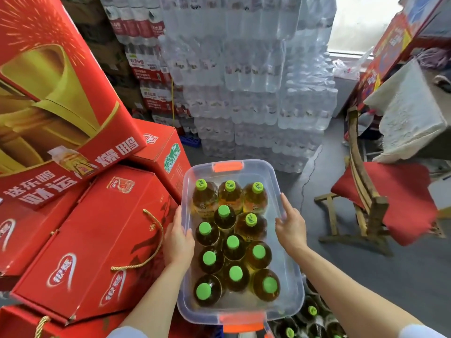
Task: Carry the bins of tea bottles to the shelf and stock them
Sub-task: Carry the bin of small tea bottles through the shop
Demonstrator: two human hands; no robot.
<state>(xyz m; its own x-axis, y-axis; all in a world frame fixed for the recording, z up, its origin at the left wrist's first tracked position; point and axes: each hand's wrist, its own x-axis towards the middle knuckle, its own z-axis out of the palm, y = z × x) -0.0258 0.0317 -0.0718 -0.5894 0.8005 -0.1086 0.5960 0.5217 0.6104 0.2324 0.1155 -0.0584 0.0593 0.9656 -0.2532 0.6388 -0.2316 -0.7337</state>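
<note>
Storeroom; bin [286, 276] between left hand [178, 242], right hand [290, 228]

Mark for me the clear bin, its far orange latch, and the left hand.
clear bin [290, 262]: head view, bare right wall.
far orange latch [228, 166]: head view, middle of the latch.
left hand [178, 242]: head view, back of the hand at the bin's left rim.

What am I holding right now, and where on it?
The clear bin of tea bottles: left grip clasps its left rim, thumb inside; right grip lies on the right rim, fingers fairly straight.
</note>
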